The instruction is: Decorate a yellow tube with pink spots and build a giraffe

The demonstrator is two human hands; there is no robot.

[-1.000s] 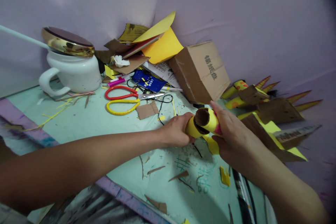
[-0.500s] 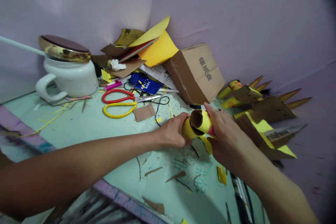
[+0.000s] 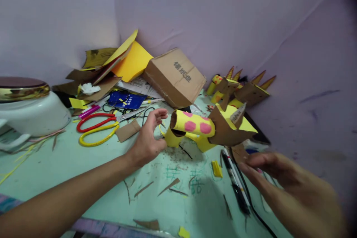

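Note:
A yellow tube with pink spots (image 3: pixel 196 123) extends from a cardboard head-like piece (image 3: pixel 223 134) that has yellow paper on top and a printed cardboard spike. Below its open end stands a second yellow tube (image 3: pixel 173 139). My left hand (image 3: pixel 147 137) is open, its fingers curved beside the tubes and its thumb at the lower one. To the right, my right hand (image 3: pixel 281 182) is off the tubes, thumb and forefinger somewhat apart. Its fingertips are at a small brown cardboard piece (image 3: pixel 238 153); whether they touch it I cannot tell.
Red-and-yellow-handled scissors (image 3: pixel 97 130) lie left of my left hand. Behind are a cardboard box (image 3: pixel 175 78), yellow paper sheets (image 3: pixel 132 61) and spiked cardboard figures (image 3: pixel 248 95). A white mug (image 3: pixel 36 113) stands left. Pens (image 3: pixel 235 182) and cardboard scraps lie on the table.
Both hands held the yellow tubes before. My right hand has let go and moved right and down; my left hand has loosened its grip. The view has swung right.

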